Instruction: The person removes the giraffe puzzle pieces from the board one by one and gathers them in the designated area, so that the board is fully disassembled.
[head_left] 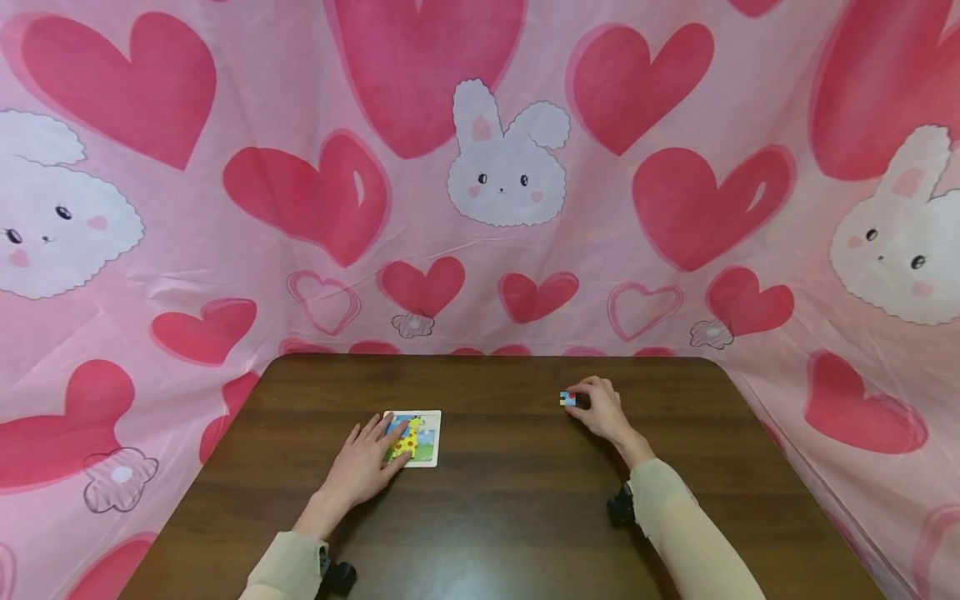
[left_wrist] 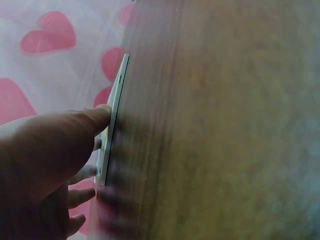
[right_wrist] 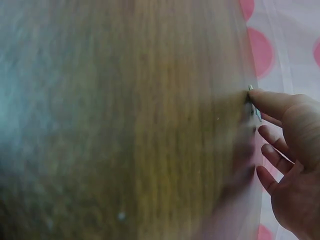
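A small jigsaw puzzle in a white-edged tray (head_left: pixel 437 440), with a yellow giraffe on a blue and green ground, lies left of the table's middle. My left hand (head_left: pixel 362 461) rests on its left part, fingers spread and fairly straight, hiding some of the picture. Seen edge-on in the left wrist view, the thin tray (left_wrist: pixel 116 100) has the thumb against its near edge. To the right, my right hand (head_left: pixel 602 410) pinches a small blue puzzle piece (head_left: pixel 567 399) with a red patch between thumb and forefinger, close over the table. The other right fingers are loosely bent in the right wrist view.
A dark brown wooden table (head_left: pixel 495 517) carries both hands' work. Behind it and along both sides hangs a pink cloth (head_left: pixel 480 250) printed with hearts and white rabbits. Each wrist bears a small black camera (head_left: pixel 621 506) near the beige sleeve.
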